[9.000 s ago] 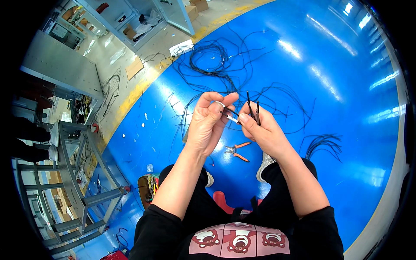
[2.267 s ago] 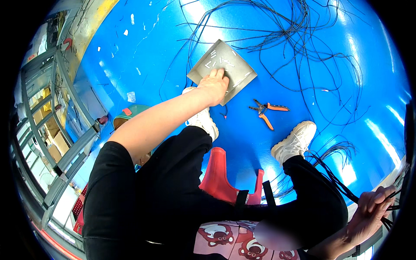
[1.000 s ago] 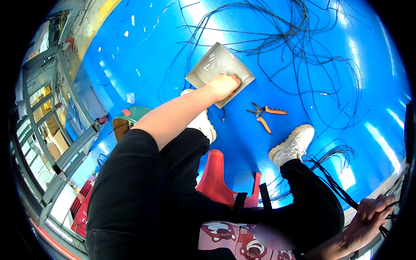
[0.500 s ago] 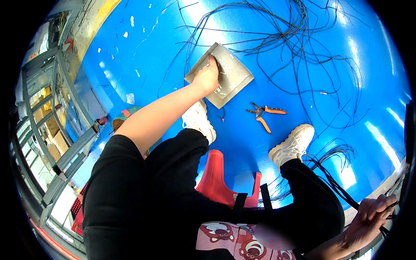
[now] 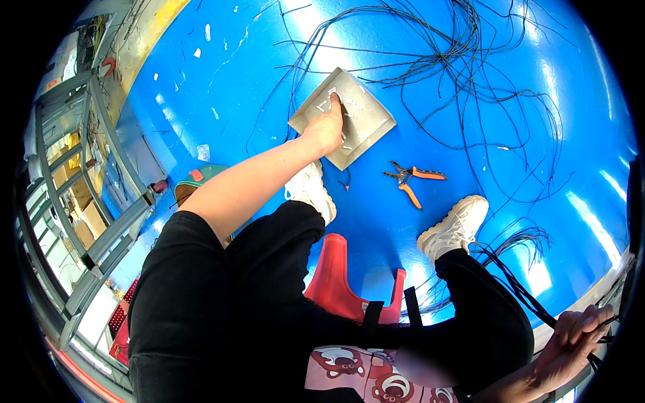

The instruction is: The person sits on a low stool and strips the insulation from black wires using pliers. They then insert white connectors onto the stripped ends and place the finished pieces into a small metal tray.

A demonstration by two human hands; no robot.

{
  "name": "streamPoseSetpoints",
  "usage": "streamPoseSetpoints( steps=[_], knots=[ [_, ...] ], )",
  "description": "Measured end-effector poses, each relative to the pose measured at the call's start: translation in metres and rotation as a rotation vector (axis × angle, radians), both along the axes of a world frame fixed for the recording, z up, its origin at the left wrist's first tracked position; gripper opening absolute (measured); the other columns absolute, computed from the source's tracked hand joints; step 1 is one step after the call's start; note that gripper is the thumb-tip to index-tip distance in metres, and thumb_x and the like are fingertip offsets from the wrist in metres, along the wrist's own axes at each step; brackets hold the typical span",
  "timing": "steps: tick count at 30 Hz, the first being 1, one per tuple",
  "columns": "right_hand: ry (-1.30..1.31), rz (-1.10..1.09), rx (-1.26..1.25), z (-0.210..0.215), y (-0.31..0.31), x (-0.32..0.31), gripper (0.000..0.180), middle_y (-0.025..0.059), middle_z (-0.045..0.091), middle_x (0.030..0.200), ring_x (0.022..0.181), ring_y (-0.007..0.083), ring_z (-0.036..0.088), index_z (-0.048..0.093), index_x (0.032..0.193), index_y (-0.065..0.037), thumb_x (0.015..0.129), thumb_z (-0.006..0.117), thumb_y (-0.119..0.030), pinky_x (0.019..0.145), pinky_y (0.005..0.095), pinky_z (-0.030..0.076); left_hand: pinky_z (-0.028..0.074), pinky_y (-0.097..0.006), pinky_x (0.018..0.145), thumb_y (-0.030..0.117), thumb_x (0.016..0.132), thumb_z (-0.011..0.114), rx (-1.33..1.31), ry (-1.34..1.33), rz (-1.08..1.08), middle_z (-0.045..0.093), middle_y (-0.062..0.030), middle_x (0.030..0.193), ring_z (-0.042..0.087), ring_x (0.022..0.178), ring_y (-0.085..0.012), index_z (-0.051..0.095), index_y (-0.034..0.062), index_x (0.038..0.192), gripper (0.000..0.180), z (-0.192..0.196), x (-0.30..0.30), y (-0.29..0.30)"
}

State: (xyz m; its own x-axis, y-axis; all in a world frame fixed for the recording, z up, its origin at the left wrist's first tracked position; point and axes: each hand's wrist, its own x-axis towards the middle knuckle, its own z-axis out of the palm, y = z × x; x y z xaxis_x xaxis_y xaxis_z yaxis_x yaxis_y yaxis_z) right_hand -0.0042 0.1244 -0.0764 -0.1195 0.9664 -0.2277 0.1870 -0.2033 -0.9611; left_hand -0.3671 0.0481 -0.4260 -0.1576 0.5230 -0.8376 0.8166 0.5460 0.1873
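Two hands busy: left hand fingers together, picking among small white pieces in grey tray; right hand clamped on black wires. Loose wires remain far across the floor.

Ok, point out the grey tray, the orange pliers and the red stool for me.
grey tray [image 5: 373, 121], head view, on its bare right half.
orange pliers [image 5: 411, 179], head view, at the pivot where the handles meet.
red stool [image 5: 332, 279], head view, on the seat between the legs.

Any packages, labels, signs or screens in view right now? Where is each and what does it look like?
Cardboard boxes: far left, behind the grey metal rack; brown, blocky, stacked.
No labels, signs or screens can be made out.
Left hand reaches into a grey square tray, not a package.
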Motion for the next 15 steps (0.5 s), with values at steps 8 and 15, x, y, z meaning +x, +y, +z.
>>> streamPoseSetpoints(
  steps=[8, 15],
  knots=[
    [-0.013, -0.011, -0.001, 0.001, -0.001, 0.002, 0.023, -0.0013, 0.03, 0.061, 0.046, 0.0065, 0.015, 0.047, 0.088, -0.006, 0.101, 0.046, -0.024, 0.046, 0.0209, 0.019, 0.053, -0.042, 0.082, -0.002, 0.079, 0.056, 0.108, 0.031, -0.2, 0.063, -0.0216, 0.108, 0.064, 0.096, -0.0358, -0.002, 0.008, 0.151, 0.093, 0.012, 0.005, 0.009],
    [-0.029, -0.015, 0.002, 0.0, -0.002, 0.001, 0.023, -0.0007, 0.03, 0.061, 0.046, 0.0068, 0.016, 0.047, 0.087, -0.006, 0.101, 0.045, -0.024, 0.046, 0.0211, 0.02, 0.054, -0.041, 0.078, -0.001, 0.079, 0.061, 0.076, 0.116, -0.369, 0.063, -0.0181, 0.111, 0.065, 0.098, -0.0307, 0.005, 0.0236, 0.152, 0.096, 0.007, 0.008, 0.021]
  ],
)
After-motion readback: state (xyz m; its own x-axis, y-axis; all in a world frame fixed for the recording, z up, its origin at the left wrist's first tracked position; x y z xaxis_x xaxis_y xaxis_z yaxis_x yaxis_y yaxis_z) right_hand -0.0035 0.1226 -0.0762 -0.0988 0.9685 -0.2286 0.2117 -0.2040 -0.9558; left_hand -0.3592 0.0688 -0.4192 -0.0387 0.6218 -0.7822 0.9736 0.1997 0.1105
